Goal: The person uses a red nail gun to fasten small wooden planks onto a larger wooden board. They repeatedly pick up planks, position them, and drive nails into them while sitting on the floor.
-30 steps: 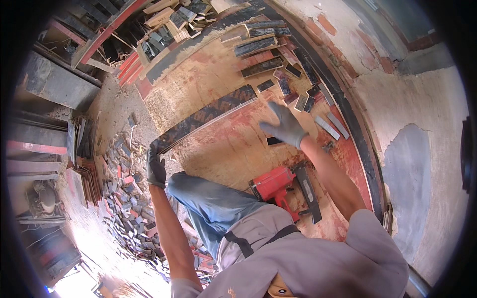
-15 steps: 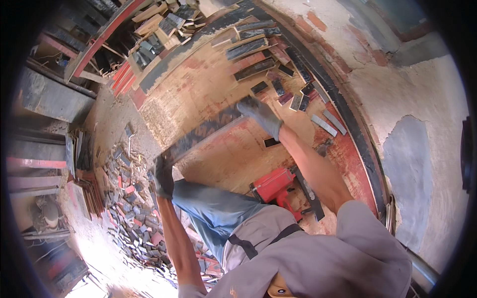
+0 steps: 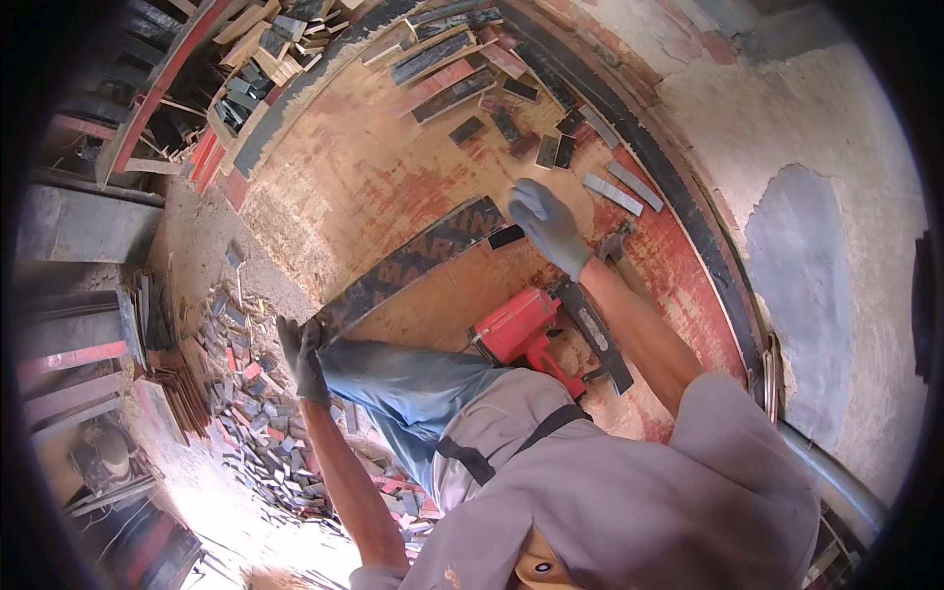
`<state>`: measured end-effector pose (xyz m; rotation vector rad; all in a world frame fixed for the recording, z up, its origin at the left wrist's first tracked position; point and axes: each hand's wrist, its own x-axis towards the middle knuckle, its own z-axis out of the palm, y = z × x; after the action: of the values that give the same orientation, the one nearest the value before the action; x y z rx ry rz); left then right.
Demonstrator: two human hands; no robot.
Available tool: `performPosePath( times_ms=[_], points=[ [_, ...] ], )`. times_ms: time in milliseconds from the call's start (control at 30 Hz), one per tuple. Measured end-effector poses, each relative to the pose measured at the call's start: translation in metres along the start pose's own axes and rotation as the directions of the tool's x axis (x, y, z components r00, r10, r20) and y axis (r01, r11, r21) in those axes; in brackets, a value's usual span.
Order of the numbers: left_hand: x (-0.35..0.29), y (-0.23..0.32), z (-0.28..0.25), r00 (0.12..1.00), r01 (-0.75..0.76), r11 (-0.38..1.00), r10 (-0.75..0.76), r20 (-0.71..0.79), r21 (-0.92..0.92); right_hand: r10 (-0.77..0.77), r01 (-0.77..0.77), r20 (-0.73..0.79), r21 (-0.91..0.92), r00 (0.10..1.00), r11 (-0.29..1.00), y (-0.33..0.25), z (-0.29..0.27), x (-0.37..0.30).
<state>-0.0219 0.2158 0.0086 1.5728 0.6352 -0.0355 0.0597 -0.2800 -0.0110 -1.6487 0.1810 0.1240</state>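
The left hand point(image 3: 301, 356), in a dark glove, is closed around the near end of a long dark strip point(image 3: 413, 264). The right hand point(image 3: 547, 226) lies open on the strip's far end, near the red nail gun point(image 3: 519, 329).

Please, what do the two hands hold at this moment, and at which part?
The left hand grips the near end of the long dark plank. The right hand rests near the plank's far end, over a small dark block; whether it grips anything cannot be told.

Bright daylight, glare lower left, heavy fisheye bending, dark vignetted rim.
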Motion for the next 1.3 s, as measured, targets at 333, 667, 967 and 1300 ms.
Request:
performPosePath(
  times_ms=[333, 667, 967, 1300],
  points=[
    [-0.032, 0.056, 0.084, 0.735, -0.552, 0.551, 0.676, 0.052, 0.626, -0.391, 0.497, 0.324, -0.691, 0.862, 0.524, 0.029, -0.052, -0.034],
    [-0.069, 0.097, 0.24, 0.507, -0.84, 0.153, 0.566, 0.65, 0.521, -0.611, 0.648, 0.299, -0.583, 0.733, 0.491, -0.073, 0.001, -0.027],
    [-0.024, 0.086, 0.246, 0.759, -0.651, 0.245, 0.211, 0.616, 0.719, -0.567, 0.5, -0.006, -0.463, 0.824, 0.732, -0.058, 0.004, -0.043],
    [-0.042, 0.108, 0.256, 0.517, -0.83, 0.164, 0.585, 0.625, 0.533, -0.107, 0.112, 0.054, -0.734, 0.993, 0.67, -0.051, -0.021, -0.199]
  ],
)
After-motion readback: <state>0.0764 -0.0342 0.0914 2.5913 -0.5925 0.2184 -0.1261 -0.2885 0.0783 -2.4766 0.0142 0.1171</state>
